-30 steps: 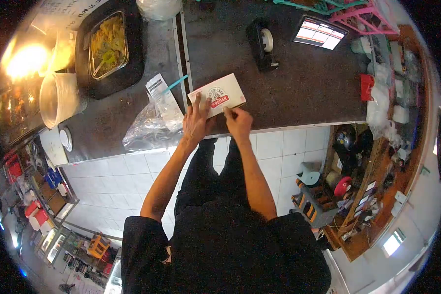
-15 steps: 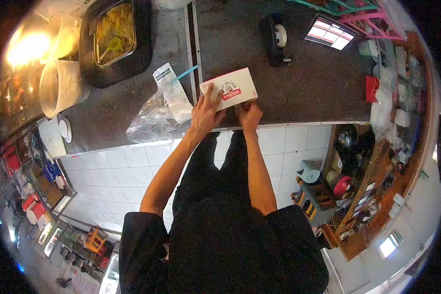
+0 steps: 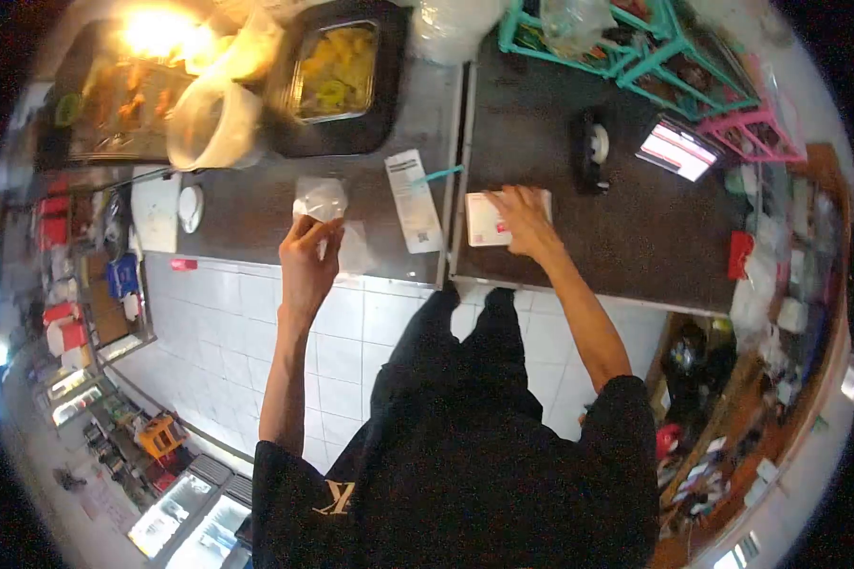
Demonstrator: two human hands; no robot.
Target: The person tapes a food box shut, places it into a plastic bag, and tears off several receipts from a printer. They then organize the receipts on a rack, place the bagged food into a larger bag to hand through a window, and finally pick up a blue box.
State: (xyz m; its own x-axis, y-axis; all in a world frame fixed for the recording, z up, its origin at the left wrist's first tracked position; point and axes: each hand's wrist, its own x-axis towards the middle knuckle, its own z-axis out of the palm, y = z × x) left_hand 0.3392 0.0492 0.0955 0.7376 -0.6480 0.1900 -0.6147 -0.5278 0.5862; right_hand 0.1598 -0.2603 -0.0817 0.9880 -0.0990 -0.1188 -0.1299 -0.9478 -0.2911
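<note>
My left hand (image 3: 308,261) is closed on a clear plastic bag (image 3: 321,197), which it holds at the front edge of the dark counter. On the right, a white cardboard box (image 3: 485,226) with red print lies flat. My right hand (image 3: 527,220) rests on top of this box, fingers spread across its lid. Between the two hands lies a long printed receipt (image 3: 413,204). A thin blue strip (image 3: 440,174) sticks out to the right from the receipt's upper part.
At the back left, a black tray (image 3: 351,123) surrounds a metal pan of yellow food (image 3: 337,66), beside a white tub (image 3: 209,123). A black tape dispenser (image 3: 585,161), a lit tablet (image 3: 678,150) and green baskets (image 3: 626,57) stand at the back right.
My left hand has left the box and moved left with the plastic bag, away from the receipt. My right hand has shifted from the box's front edge onto its top. The view has shifted.
</note>
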